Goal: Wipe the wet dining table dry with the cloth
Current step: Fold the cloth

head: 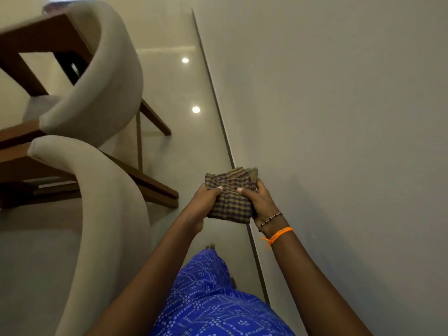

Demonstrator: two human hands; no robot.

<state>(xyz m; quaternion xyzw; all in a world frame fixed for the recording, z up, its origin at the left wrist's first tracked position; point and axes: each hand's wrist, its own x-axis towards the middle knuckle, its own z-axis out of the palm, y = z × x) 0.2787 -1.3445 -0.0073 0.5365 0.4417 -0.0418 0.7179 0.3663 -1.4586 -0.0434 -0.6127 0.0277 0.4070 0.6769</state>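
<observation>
A folded checked cloth [229, 195], brown and dark purple, is held in front of me above the floor. My left hand [202, 204] grips its left side with the thumb on top. My right hand [258, 202] grips its right side, thumb pressed on the fabric. The brown wooden dining table [36, 37] shows only at the left edge, partly hidden behind the chairs. Its top surface is mostly out of view.
Two cream upholstered chairs [114, 76] [106, 202] with wooden legs stand at the table on the left. A plain wall [339, 117] runs along the right. A glossy tiled floor strip [184, 93] lies between the chairs and the wall.
</observation>
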